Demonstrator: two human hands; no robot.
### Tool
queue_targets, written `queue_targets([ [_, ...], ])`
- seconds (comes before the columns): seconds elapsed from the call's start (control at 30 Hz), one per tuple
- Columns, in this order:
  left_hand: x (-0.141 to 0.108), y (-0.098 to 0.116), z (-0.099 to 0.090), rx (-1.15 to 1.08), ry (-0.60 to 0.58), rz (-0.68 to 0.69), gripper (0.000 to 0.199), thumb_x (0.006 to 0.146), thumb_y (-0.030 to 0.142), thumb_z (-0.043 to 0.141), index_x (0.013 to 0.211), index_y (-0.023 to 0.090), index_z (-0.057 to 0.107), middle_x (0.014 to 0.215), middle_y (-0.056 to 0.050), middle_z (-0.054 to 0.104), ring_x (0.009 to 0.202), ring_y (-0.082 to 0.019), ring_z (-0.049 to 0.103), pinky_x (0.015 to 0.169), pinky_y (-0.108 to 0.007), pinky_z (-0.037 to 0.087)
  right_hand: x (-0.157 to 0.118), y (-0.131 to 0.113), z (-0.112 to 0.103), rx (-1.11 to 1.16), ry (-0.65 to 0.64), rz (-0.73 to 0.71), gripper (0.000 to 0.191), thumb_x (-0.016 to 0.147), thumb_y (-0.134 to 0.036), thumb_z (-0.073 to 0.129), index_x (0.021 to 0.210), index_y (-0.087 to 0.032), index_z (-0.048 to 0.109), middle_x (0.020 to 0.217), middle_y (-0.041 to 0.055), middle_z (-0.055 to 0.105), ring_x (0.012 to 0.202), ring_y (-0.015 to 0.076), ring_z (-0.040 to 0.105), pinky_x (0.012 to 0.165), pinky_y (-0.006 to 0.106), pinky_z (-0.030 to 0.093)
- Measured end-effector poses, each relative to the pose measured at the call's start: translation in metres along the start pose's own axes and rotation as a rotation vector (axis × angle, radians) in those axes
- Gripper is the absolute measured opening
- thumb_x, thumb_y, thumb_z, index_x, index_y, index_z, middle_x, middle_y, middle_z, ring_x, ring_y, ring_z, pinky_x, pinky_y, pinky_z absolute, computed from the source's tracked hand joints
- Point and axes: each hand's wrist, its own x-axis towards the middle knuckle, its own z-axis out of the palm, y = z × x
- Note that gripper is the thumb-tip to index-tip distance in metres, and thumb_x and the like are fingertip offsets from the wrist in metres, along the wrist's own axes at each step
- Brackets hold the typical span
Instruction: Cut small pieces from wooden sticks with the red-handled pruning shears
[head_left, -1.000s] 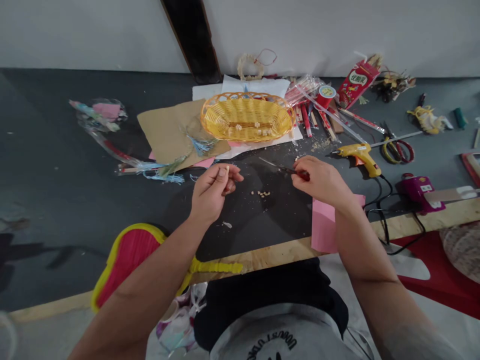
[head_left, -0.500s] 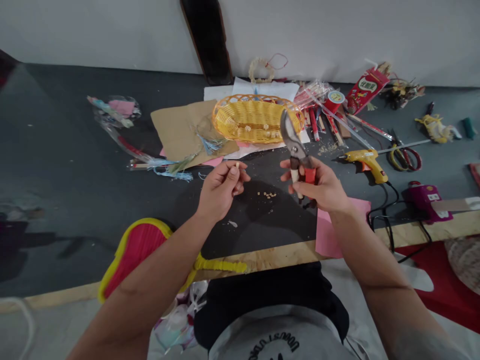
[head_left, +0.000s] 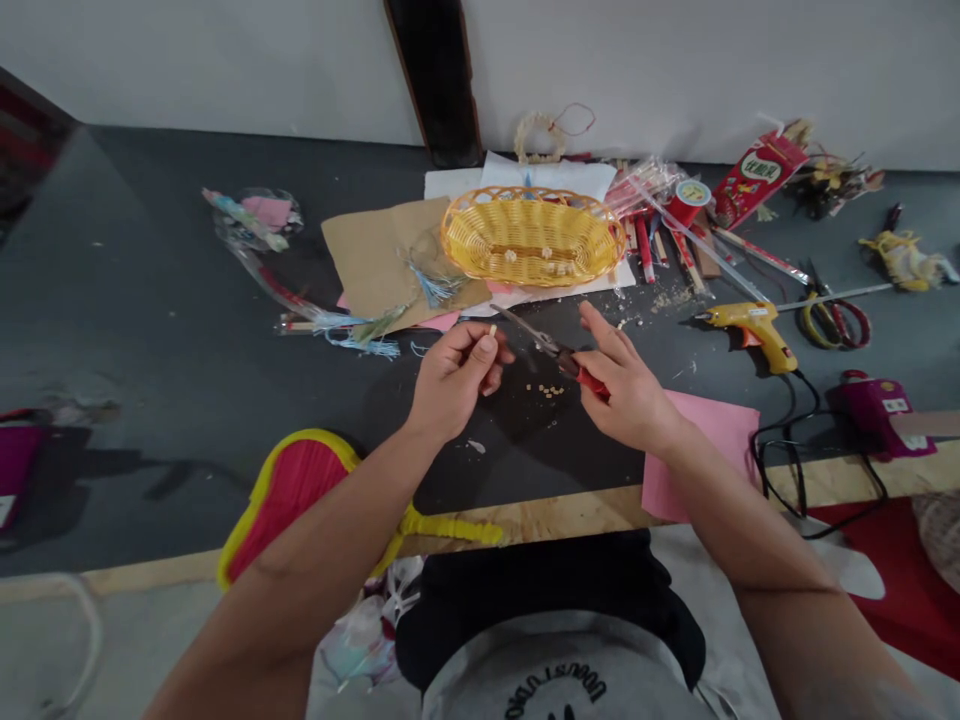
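Note:
My left hand (head_left: 459, 378) pinches a small pale stick piece (head_left: 493, 330) between thumb and fingers, one end sticking up. In my right hand (head_left: 626, 390) is a pair of pruning shears (head_left: 553, 350) with a red handle. Their blades point left and lie just right of the pale piece; whether they touch it I cannot tell. Below the shears, several tiny cut pieces (head_left: 549, 391) are scattered on the dark tabletop (head_left: 517, 455). Beyond both hands stands a yellow woven basket (head_left: 469, 235) with a few small pale bits inside.
At right lie a yellow glue gun (head_left: 750, 325), scissors (head_left: 834, 318), a purple box (head_left: 874, 415) with black cables, and a pink sheet (head_left: 675, 470). A red drink carton (head_left: 761, 170) is behind. A red-and-yellow fan-like object (head_left: 300, 490) lies by my left forearm; brown paper (head_left: 375, 240) is left of the basket.
The shears have swung from upright to pointing left, and their blades have come close to the pale piece in my left hand. The whole view has shifted slightly.

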Motion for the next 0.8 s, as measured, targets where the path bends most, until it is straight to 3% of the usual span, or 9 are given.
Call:
queue_targets([
  [0.27,-0.0006,0.0002,-0.0018,-0.04,0.004,-0.012,0.047,0.069,0.05,0.089,0.074,0.016,0.057,0.068,0.0,0.068,0.044,-0.003,0.046,0.042,-0.017,0.032,-0.0016,-0.007,0.0038,-0.066,-0.025,-0.04,0.022,0.091,-0.009,0.051,0.106,-0.019,0.063,0.171,0.0159,0.02,0.153,0.0367,0.031,0.115,0.058,0.041],
  [0.4,-0.001,0.0008,-0.0023,-0.026,0.008,-0.014,0.047,0.071,0.051,0.087,0.074,0.016,0.056,0.068,0.0,0.067,0.044,-0.004,0.048,0.041,-0.017,0.034,-0.0003,-0.0062,0.002,-0.062,-0.026,-0.052,0.018,0.093,-0.013,0.054,0.105,-0.02,0.065,0.167,0.0158,0.026,0.151,0.0372,0.032,0.115,0.058,0.04],
  [0.47,-0.0012,0.0006,-0.0022,-0.011,0.01,-0.007,0.045,0.073,0.051,0.086,0.075,0.017,0.057,0.068,0.0,0.067,0.044,-0.005,0.05,0.041,-0.018,0.036,0.0008,-0.0071,0.0007,-0.071,-0.006,-0.042,0.014,0.092,-0.016,0.058,0.1,-0.022,0.068,0.158,0.0154,0.04,0.142,0.0369,0.042,0.111,0.058,0.043],
  [0.53,-0.0013,0.0001,-0.0023,0.001,0.014,0.002,0.044,0.073,0.051,0.086,0.076,0.017,0.058,0.069,0.0,0.067,0.046,-0.006,0.051,0.041,-0.019,0.04,0.0017,-0.0086,-0.0003,-0.093,0.021,-0.012,0.013,0.089,-0.018,0.062,0.097,-0.023,0.071,0.136,0.0142,0.056,0.124,0.0336,0.053,0.102,0.055,0.047],
  [0.63,-0.0014,-0.0009,-0.0029,0.014,0.018,0.008,0.044,0.074,0.052,0.085,0.076,0.018,0.057,0.069,0.001,0.067,0.046,-0.006,0.052,0.041,-0.018,0.042,0.0027,-0.01,-0.0004,-0.082,0.026,0.025,0.016,0.088,-0.018,0.062,0.095,-0.025,0.073,0.101,0.0087,0.061,0.095,0.0245,0.058,0.086,0.044,0.052],
  [0.8,-0.0016,-0.0011,-0.0031,0.04,0.015,0.002,0.044,0.075,0.053,0.083,0.077,0.018,0.058,0.069,0.001,0.067,0.045,-0.005,0.05,0.038,-0.017,0.036,0.004,-0.01,-0.0005,-0.028,0.024,-0.007,0.022,0.087,-0.011,0.056,0.096,-0.024,0.072,0.093,0.0062,0.066,0.087,0.0212,0.06,0.084,0.039,0.052],
])
